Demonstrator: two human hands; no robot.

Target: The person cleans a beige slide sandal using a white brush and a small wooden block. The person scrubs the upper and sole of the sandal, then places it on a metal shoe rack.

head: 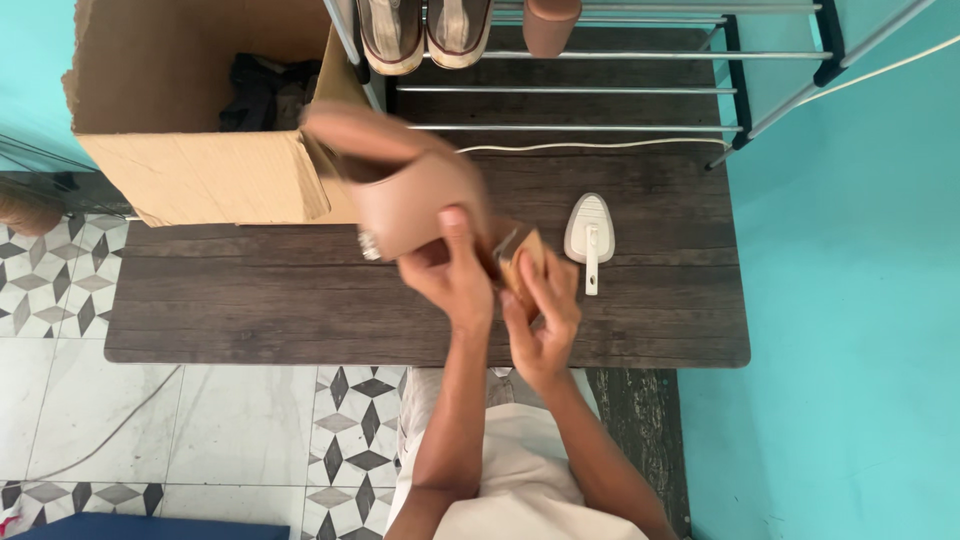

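Observation:
My left hand grips a tan block-heeled shoe, held above the dark wooden table; the shoe is motion-blurred. My right hand holds a small brown brush-like item pressed against the shoe's lower edge, just right of my left thumb. Both hands are close together over the table's middle front.
An open cardboard box with dark items inside stands at the table's back left. A white brush with a handle lies to the right. A metal shoe rack holds a pair of sneakers and another tan shoe. A white cord crosses behind.

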